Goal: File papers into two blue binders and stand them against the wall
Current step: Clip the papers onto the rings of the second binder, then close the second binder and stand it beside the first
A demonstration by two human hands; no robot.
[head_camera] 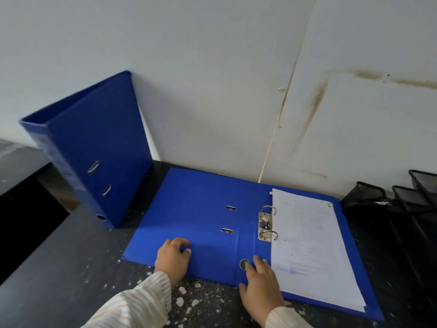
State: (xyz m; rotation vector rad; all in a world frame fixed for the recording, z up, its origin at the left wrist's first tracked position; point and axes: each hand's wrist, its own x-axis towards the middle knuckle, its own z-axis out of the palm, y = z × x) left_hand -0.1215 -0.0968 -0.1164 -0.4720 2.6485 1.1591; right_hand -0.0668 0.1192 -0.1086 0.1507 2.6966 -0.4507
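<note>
Here, one binder (201,221) is lying open and flat on the dark, speckled table (71,268), its far edge reaching close to the wall (212,91). A stack of papers (307,245) is sitting on its right half, threaded onto the metal rings (268,224), which are looking closed. The left cover is lying bare, showing two small slots.

The left hand (173,258) is resting on that bare cover near its front edge, fingers bent with the tips on the blue surface. Whether the thumb is hooking under the edge is not showing, so the grip cannot be told. The right hand (260,285) is lying flat and released on the spine, fingers spread and straight, one fingertip touching the rim of the round finger hole (243,264), the hand sitting just beside the papers. Both arms are wearing pale striped sleeves (132,304).

The second binder (99,150) is standing closed to the left, well apart from the hands, tilting back with its top corner touching the wall and its spine turning toward the left.

Black mesh trays (402,209) are sitting at the right, near the open binder's edge.
</note>
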